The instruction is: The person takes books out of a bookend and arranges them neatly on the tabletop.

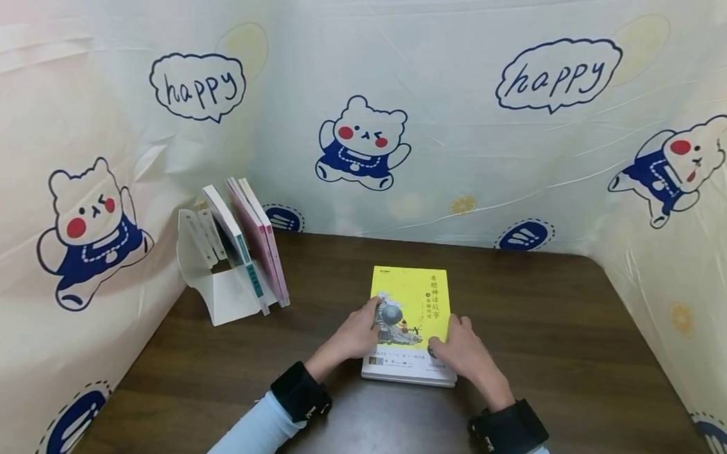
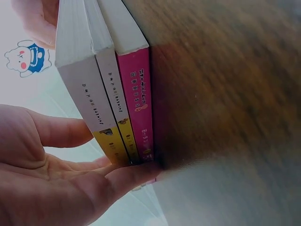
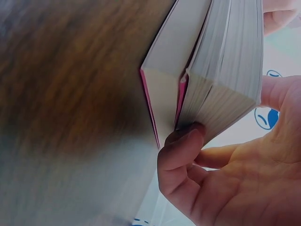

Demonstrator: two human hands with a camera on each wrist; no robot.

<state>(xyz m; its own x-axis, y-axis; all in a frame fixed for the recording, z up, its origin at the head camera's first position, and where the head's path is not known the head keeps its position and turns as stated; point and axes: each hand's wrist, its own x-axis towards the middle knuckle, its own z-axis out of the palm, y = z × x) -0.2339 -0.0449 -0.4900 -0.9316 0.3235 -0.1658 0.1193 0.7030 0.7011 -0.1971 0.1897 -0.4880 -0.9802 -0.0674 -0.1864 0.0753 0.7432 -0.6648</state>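
A stack of books lies on the table, topped by a yellow and white book [image 1: 412, 292] with a grey illustration and Chinese lettering. In the left wrist view, another yellow and white book [image 2: 109, 74] and a pink book [image 2: 134, 77] show beneath it. My left hand [image 1: 356, 332] grips the spine side, thumb over the top cover and fingers along the spines. On the opposite side, my right hand [image 1: 470, 350] holds the page edges [image 3: 235, 101], its thumb on the cover's lower right corner. Its fingertips curl against the pages near the bottom book.
At the back left, a white book stand [image 1: 234, 299] holds several leaning books, among them a pink one [image 1: 262, 242]. The brown wooden table [image 1: 552, 315] is enclosed by a printed curtain [image 1: 449, 156] with bear figures. Black bands wrap both wrists.
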